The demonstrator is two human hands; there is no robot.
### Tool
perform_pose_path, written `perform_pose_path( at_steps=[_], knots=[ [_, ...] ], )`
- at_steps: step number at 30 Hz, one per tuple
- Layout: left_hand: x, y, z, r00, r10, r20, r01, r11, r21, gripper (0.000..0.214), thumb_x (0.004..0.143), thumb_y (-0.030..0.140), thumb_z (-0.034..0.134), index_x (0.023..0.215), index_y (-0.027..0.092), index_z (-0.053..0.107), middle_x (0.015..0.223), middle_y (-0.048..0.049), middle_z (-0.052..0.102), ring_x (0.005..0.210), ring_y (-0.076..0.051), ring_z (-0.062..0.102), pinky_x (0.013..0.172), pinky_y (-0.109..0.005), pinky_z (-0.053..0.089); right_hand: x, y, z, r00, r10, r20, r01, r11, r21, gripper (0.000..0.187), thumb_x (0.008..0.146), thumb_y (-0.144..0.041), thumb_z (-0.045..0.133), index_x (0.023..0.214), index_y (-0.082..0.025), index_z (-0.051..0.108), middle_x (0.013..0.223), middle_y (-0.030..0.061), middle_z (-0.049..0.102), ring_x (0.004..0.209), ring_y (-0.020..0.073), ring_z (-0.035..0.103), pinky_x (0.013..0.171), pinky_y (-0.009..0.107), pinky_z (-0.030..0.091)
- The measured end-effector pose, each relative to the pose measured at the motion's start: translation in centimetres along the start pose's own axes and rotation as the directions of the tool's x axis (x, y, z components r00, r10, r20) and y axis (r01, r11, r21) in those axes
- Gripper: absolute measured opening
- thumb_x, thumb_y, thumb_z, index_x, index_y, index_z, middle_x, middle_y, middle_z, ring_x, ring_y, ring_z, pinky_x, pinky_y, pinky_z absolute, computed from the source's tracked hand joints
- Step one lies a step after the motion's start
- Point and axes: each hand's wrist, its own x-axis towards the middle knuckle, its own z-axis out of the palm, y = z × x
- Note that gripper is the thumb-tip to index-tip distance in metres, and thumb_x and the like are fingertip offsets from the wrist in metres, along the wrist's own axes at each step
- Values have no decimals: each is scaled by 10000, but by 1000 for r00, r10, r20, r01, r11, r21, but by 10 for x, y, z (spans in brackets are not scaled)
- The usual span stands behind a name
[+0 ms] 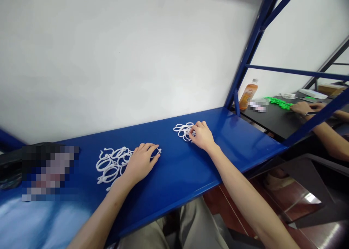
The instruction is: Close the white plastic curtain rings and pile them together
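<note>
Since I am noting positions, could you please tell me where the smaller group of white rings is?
In the head view, the smaller group of white rings lies just right of centre on the blue table, partly covered by the right hand.

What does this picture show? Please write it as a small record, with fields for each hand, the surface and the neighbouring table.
Left hand: over the right side of the larger group of white loops; grip unclear
Right hand: fingertips at the right side of the smaller group of white loops; grip unclear
Surface: blue table, in front of a white wall
Neighbouring table: black, with an orange bottle, a green strand and another person's hand at the strand's right end
</note>
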Motion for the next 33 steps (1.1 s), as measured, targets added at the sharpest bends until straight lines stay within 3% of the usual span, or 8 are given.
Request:
perform_pose_path(
  at_steps=[9,14,20,26,29,33],
  knots=[
    [0,0,-1,999,29,-18,-29,1000,-11,366,988,367,439,1264,256,653,1181,-87,658,1057,-266,571,946,-457,460,0,0,-1,999,-7,-39,8,999,38,142,900,-264,617,813,-185,697,931,108,612,941,269,483,848,374,465],
    [1,2,-4,997,36,-62,-42,995,-92,319,986,365,439,1139,243,690,1171,-84,659,1062,-258,586,982,-448,467,1,-5,-6,996,-11,-90,17,998,61,148,924,-252,584,844,-184,690,922,99,604,934,261,478,864,367,455],
    [2,11,-9,994,-14,-105,-15,964,-267,278,975,386,464,1085,238,672,1171,-68,693,1107,-232,623,1008,-395,488,-2,-23,-7,984,-152,-95,167,968,188,150,954,-244,551,873,-192,666,933,82,627,952,242,504,893,357,449],
    [3,19,-13,991,-132,-23,97,824,-558,336,961,472,478,1166,247,621,1100,-46,754,993,-205,718,929,-335,547,-14,-56,-5,925,-379,-30,356,834,422,148,957,-275,574,1066,-193,634,1065,75,674,1042,217,573,949,366,478],
    [2,20,-11,988,-148,37,136,744,-654,382,975,509,453,1228,247,567,1067,-48,767,1001,-208,727,951,-354,541,-20,-69,-1,914,-405,-5,347,778,524,208,961,-291,583,1143,-193,605,1104,81,686,1049,203,614,914,349,507],
    [2,20,-8,980,-184,72,180,678,-713,389,970,536,465,1199,234,552,1044,-63,770,998,-220,730,941,-371,543,-24,-76,5,926,-376,37,288,766,575,171,969,-287,583,1110,-191,600,1032,64,704,949,181,655,833,306,518]
  ],
)
